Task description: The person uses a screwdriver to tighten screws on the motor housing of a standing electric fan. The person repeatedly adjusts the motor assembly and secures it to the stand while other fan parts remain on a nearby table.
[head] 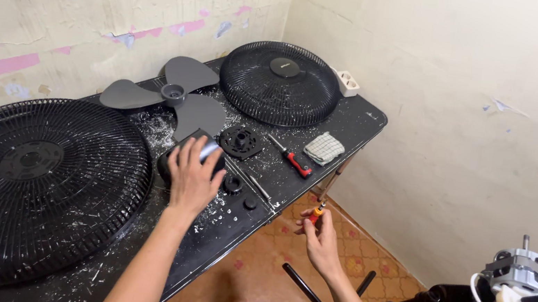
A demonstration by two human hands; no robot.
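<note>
Presently the left hand [194, 177] lies spread, fingers open, over a dark motor cover [193, 154] at frame centre on the black table [365, 119]. The right hand [321, 239] pinches a screwdriver [324, 197] lower right, off the edge. Risk: loose black knobs [240, 192] beside the cover may be knocked floorward.

Under my left hand [193, 177] I see a glossy black plastic housing [173, 162]. My right hand [321, 239] pinches a shiny metal screwdriver [330, 186]. Beyond it lies a woven cloth [324, 147] on the matt, littered table [350, 124].
</note>
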